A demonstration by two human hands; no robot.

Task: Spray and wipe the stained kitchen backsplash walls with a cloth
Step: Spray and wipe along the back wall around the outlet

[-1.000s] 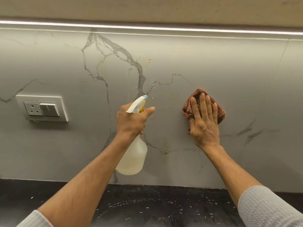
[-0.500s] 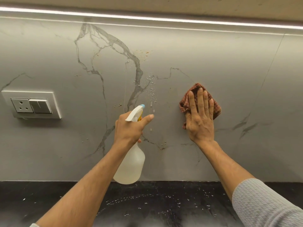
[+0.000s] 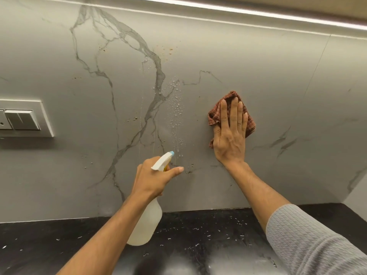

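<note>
Backsplash (image 3: 278, 86) now beaded with more droplets (image 3: 175, 104) — left grip (image 3: 153, 179), wrapped round spray bottle (image 3: 147, 221), drops lower; my right grip (image 3: 231, 133) stays flat on cloth (image 3: 215, 114) — wiping next, I judge.

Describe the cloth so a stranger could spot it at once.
Look at the grey marble-veined backsplash above the black counter. Right of the spray droplets, the right hand presses flat on a crumpled cloth. It is the only reddish-brown thing there.
</note>
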